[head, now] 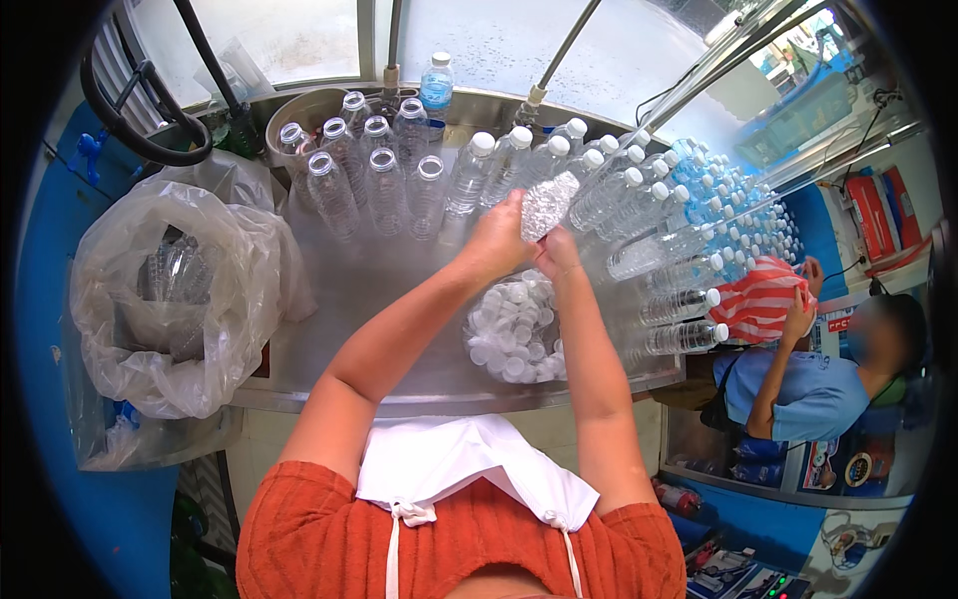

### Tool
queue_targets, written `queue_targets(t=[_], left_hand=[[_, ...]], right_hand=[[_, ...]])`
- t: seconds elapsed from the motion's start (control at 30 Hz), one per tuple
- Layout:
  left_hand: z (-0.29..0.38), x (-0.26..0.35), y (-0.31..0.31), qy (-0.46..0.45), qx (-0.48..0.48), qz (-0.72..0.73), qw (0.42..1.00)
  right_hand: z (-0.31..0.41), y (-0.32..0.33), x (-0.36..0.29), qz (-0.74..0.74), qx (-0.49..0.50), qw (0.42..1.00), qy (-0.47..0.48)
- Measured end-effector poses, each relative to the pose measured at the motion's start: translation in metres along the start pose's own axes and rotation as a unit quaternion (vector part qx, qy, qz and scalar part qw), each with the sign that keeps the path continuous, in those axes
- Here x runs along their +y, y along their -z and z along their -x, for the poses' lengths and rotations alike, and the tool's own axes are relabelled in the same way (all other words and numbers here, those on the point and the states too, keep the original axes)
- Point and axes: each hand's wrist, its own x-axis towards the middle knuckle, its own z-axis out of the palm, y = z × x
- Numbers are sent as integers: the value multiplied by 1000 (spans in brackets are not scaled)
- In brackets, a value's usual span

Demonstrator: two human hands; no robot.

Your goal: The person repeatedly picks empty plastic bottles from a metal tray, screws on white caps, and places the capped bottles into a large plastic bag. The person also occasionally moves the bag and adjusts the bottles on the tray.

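Note:
Both my hands are around one clear plastic bottle (550, 202), which looks whitish and bubbly and is tilted over the metal worktop (359, 277). My left hand (498, 233) grips its near left side. Close against its lower end is my right hand (557, 253), whose fingertips are partly hidden. Just below my hands lies a clear bag of white caps (516, 329). Uncapped bottles (385, 187) stand to the left, and capped bottles (471, 176) stand beyond and to the right of the held one.
A large plastic bag (179, 299) with empty bottles inside stands at left. Many small capped bottles (737, 210) crowd the far right. There a person (808, 397) in blue holds a red-striped bag (756, 299). Metal filling pipes (569, 45) hang behind the worktop.

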Motion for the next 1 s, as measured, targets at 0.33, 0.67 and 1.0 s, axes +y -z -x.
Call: queue_targets(t=[0.33,0.67,1.0], left_hand=[[3,0,8,26,-31,-22,999],[-8,8,-10,-18,-34,-47,998],[-1,2,-5,-32,-29,-52,998]], right_hand=[[29,9,-43,50,-38,998,12],[75,4,-68,312,112,837,435],[78,-41,-62,407,75,724,552]])
